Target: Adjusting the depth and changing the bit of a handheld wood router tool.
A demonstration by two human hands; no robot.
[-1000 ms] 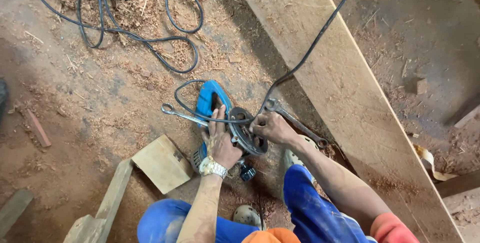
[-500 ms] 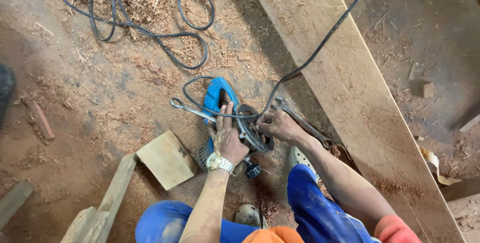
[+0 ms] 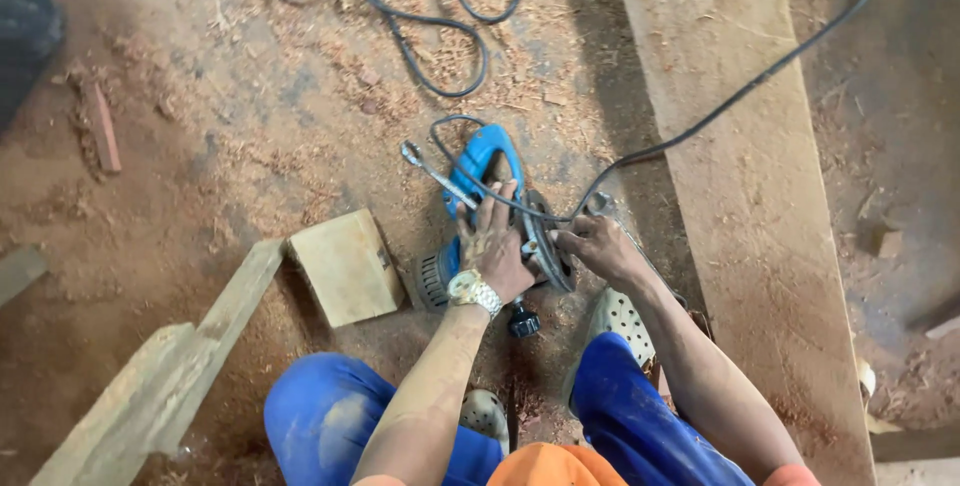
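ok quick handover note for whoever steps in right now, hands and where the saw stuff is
Left hand: pressed flat on the blue circular saw, which lies on its side on the sawdust floor.
Right hand: fingers at the blade guard, beside a wrench.
A second wrench lies against the saw's blue handle. The power cord runs across the long plank.
Done: saw laid down and steadied.
Left: work at the blade is not finished; how far along cannot be told.

Both hands [image 3: 497,246] [image 3: 598,246] on a blue circular saw [image 3: 487,221] amid sawdust
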